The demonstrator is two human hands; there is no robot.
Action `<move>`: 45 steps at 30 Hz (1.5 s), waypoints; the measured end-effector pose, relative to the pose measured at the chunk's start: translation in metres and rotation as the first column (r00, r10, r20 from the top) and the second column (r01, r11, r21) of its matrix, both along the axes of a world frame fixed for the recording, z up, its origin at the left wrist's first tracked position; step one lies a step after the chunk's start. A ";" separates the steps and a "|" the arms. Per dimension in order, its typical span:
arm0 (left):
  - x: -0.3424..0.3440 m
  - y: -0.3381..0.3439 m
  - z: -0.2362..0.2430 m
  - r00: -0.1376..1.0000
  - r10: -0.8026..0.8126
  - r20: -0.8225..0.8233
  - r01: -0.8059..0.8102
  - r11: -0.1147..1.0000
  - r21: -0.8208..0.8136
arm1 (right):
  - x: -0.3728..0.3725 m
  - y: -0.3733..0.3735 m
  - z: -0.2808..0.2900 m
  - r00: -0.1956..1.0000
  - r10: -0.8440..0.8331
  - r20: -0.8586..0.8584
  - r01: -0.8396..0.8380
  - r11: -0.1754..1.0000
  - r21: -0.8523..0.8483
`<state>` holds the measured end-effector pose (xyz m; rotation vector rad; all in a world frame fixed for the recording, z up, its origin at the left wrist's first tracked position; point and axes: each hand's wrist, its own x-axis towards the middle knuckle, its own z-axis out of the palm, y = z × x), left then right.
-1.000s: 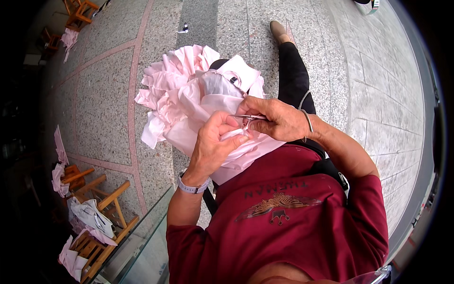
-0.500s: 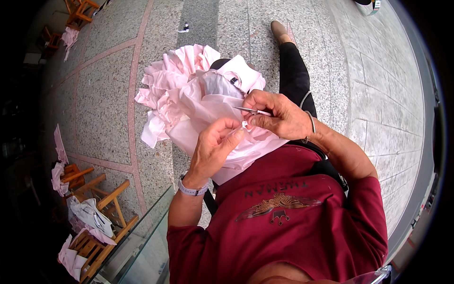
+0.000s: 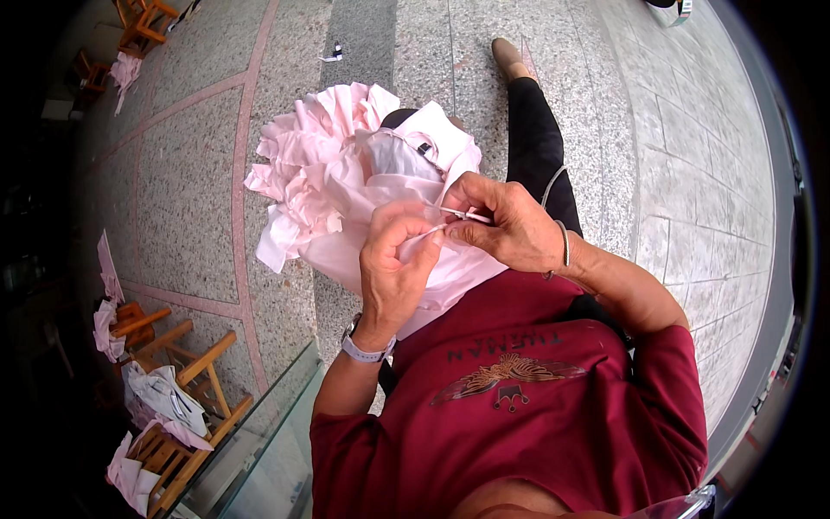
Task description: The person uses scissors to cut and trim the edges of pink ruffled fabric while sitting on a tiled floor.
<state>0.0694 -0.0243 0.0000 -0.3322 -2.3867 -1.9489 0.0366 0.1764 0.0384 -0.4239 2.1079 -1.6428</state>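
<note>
A heap of pale pink fabric (image 3: pixel 311 164) covers my lap, with a white piece (image 3: pixel 432 130) and a small black item (image 3: pixel 424 149) on it. My left hand (image 3: pixel 399 268) is closed, pinching a narrow edge of the pink fabric between thumb and finger; its raised fingers are blurred. Just to its right, my right hand (image 3: pixel 510 229) grips small metal scissors (image 3: pixel 458 212), blades pointing left toward my left fingertips, with its thumb beside the pinched edge.
Wooden chairs (image 3: pixel 207 355) draped with pink and white cloth stand at lower left, beside a glass edge (image 3: pixel 277 432). More chairs (image 3: pixel 147 22) are at upper left. My outstretched leg (image 3: pixel 536 147) rests on the speckled floor (image 3: pixel 190 190); a small black-and-white scrap (image 3: pixel 333 52) lies ahead.
My left hand has shifted slightly right and its fingers have risen. The scissors in my right hand rose, then came back down toward the pinched fabric.
</note>
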 end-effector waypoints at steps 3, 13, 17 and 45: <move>0.006 0.006 0.011 0.983 -0.063 0.174 0.018 0.969 0.246 | 0.002 -0.004 0.003 0.989 -0.022 0.149 0.048 0.983 -0.177; 0.016 -0.003 0.041 0.921 -0.150 0.360 0.039 0.954 0.297 | 0.000 0.019 0.044 0.996 0.033 0.082 -0.034 0.999 0.010; 0.015 -0.005 0.044 0.904 -0.148 0.402 0.042 0.965 0.260 | 0.002 0.026 0.049 0.966 0.251 -0.059 -0.248 0.968 0.048; 0.016 -0.006 0.045 0.911 -0.215 0.353 0.124 0.957 0.263 | 0.002 0.024 0.053 0.948 0.309 0.078 -0.315 0.947 0.068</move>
